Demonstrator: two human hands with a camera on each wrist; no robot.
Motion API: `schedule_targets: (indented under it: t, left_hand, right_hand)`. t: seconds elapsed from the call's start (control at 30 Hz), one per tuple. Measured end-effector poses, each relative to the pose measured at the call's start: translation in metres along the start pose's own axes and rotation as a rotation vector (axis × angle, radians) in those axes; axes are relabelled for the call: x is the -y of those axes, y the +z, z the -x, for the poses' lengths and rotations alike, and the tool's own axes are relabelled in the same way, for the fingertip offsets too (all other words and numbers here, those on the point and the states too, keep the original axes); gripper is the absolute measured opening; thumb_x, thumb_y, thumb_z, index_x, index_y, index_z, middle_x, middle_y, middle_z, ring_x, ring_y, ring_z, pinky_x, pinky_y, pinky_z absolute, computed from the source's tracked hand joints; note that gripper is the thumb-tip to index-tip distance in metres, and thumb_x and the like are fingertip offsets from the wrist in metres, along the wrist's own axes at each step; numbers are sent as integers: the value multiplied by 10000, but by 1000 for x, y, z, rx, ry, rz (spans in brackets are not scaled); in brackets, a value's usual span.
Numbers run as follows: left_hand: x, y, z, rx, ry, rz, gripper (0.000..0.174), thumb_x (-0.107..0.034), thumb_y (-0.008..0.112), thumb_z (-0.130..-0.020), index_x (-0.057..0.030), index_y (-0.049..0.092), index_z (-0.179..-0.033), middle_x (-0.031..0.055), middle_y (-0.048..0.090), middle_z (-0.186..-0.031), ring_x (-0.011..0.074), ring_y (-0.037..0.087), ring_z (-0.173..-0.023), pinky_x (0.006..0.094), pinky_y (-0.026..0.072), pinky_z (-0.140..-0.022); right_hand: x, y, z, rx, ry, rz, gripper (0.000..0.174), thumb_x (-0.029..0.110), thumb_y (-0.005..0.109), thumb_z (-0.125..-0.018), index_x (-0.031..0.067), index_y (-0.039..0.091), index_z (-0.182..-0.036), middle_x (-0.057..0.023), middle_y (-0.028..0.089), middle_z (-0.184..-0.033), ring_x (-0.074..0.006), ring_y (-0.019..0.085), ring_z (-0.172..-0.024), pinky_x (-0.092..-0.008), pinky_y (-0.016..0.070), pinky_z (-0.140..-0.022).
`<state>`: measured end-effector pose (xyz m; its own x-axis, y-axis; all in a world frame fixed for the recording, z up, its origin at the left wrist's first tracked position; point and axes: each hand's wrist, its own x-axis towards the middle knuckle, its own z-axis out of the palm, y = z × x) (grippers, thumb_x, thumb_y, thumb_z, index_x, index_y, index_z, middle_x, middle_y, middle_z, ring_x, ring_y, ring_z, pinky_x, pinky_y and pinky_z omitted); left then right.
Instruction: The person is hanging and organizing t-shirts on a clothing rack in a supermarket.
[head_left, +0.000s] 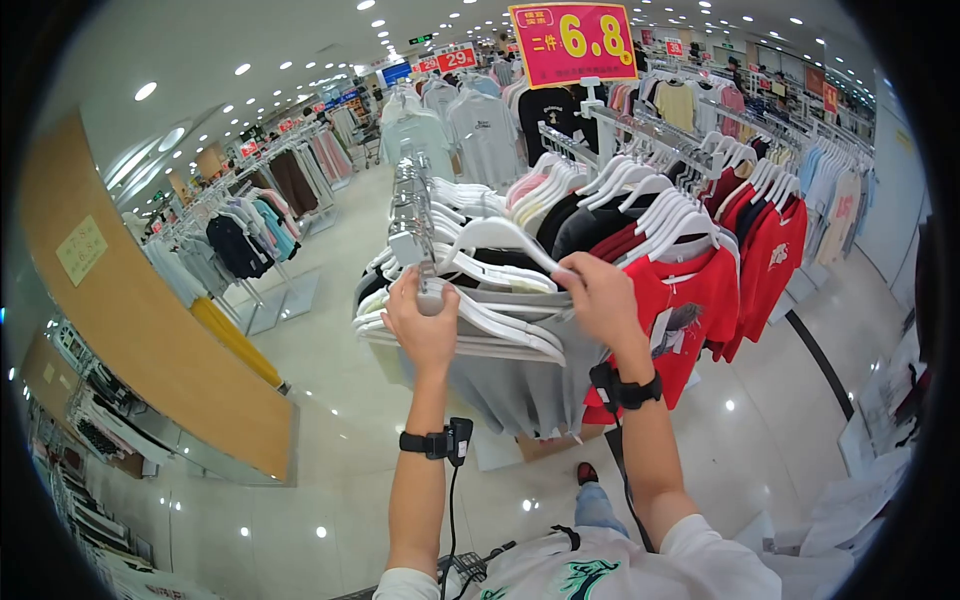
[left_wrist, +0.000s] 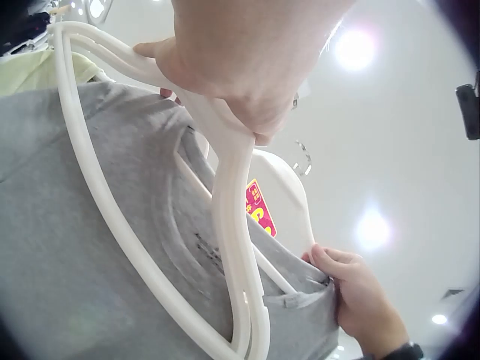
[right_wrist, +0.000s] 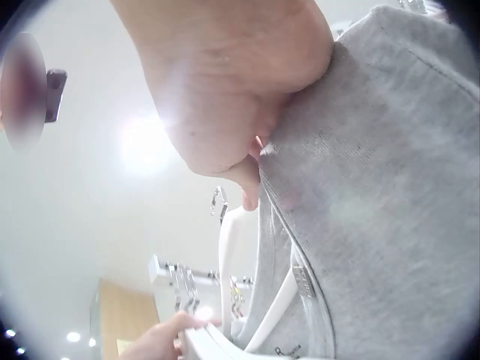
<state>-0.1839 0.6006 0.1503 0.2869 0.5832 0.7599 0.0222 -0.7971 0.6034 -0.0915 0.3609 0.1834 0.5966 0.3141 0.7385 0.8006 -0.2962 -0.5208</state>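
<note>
My left hand [head_left: 424, 322] holds white hangers near their necks, close under the metal rail [head_left: 408, 215]. In the left wrist view its fingers and thumb lie around the nested white hangers [left_wrist: 232, 199]. Opposite, my right hand [head_left: 603, 298] pinches the shoulder of a grey T-shirt [right_wrist: 382, 165] at the end of another white hanger [head_left: 497, 233]. That hanger stands higher than the row in front of it, and its arm runs inside the shirt's neckline. More grey cloth [head_left: 490, 385] hangs below the nearer hangers. The palm hides part of the right fingertips.
Red T-shirts [head_left: 690, 290] hang right beside my right hand. A pink price sign [head_left: 572, 45] rises behind the rack. On the left stand a wooden partition [head_left: 150, 290] and another clothes rack [head_left: 240, 235]. Glossy floor [head_left: 345, 440] shows around the rack.
</note>
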Motion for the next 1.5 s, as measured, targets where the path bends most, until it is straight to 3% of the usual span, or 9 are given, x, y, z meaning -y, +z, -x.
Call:
schedule_targets:
  t: [0.1, 0.3, 0.5, 0.57, 0.7, 0.77, 1.1, 1.4, 1.5]
  left_hand:
    - [2, 0, 0, 16, -4, 39, 562, -286, 790, -800, -60, 674, -1301, 68, 629, -1334, 286, 586, -1254, 573, 265, -1169]
    - [2, 1, 2, 10, -11, 37, 545, -276, 790, -807, -62, 672, -1293, 67, 628, -1342, 296, 573, -1283, 622, 240, -1174]
    - [2, 3, 3, -20, -38, 68, 535, -267, 792, -814, -70, 674, -1296, 54, 624, -1345, 293, 569, -1280, 647, 200, -1184]
    - [3, 9, 5, -127, 77, -23, 509, -205, 789, -838, -44, 651, -1301, 75, 661, -1241, 269, 602, -1185, 448, 312, -1118]
    - [-1, 14, 5, -149, 29, -32, 501, -195, 777, -842, -38, 644, -1299, 69, 651, -1266, 266, 590, -1217, 456, 281, -1139]
    - [-3, 15, 6, -164, 18, 52, 460, -241, 777, -820, -67, 684, -1236, 50, 596, -1350, 297, 539, -1295, 647, 187, -1177]
    - [-16, 16, 14, -225, -44, -212, 487, -295, 787, -862, -41, 655, -1255, 84, 638, -1278, 294, 577, -1229, 487, 310, -1121]
    - [-43, -54, 94, -130, 29, -248, 715, -285, 778, -902, -92, 477, -1522, 159, 565, -1458, 334, 491, -1396, 601, 192, -1212]
    - [-57, -95, 180, 239, -226, 48, 526, -204, 730, -940, -6, 579, -1403, 206, 639, -1370, 346, 601, -1283, 443, 421, -1129]
  right_hand:
    - [-6, -36, 17, -13, 131, -15, 211, 249, 688, -962, 40, 713, -980, -160, 709, -839, -393, 667, -786, -445, 499, -670]
    - [-41, -104, 96, -145, 420, -121, 261, 169, 820, -855, -30, 667, -788, 6, 549, -618, -58, 449, -603, -255, 345, -555]
    - [-85, -174, 181, -159, 562, 79, 286, 160, 849, -799, -33, 647, -739, 18, 534, -608, -57, 448, -598, -262, 336, -548]
    - [-82, -197, 206, -128, 604, 127, 285, 160, 858, -779, -30, 651, -730, 16, 539, -601, -59, 455, -585, -257, 335, -544]
    - [-77, -220, 240, -138, 726, 86, 284, 160, 872, -755, -29, 661, -733, 14, 554, -598, -61, 469, -577, -248, 335, -543]
    - [-71, -225, 241, -108, 743, 90, 269, 158, 856, -758, -14, 654, -713, 33, 539, -612, -56, 455, -582, -247, 324, -546]
    - [-111, -224, 198, 103, 642, -3, 306, 184, 902, -728, -45, 700, -743, -13, 593, -579, -77, 497, -545, -255, 371, -527]
    - [-138, -180, 235, 334, 593, -306, 233, 176, 887, -774, -11, 749, -772, -38, 690, -626, -65, 559, -561, -250, 415, -542]
    - [-129, -171, 254, 411, 596, -340, 273, 260, 896, -768, 21, 766, -785, -48, 657, -592, -84, 565, -549, -270, 413, -530]
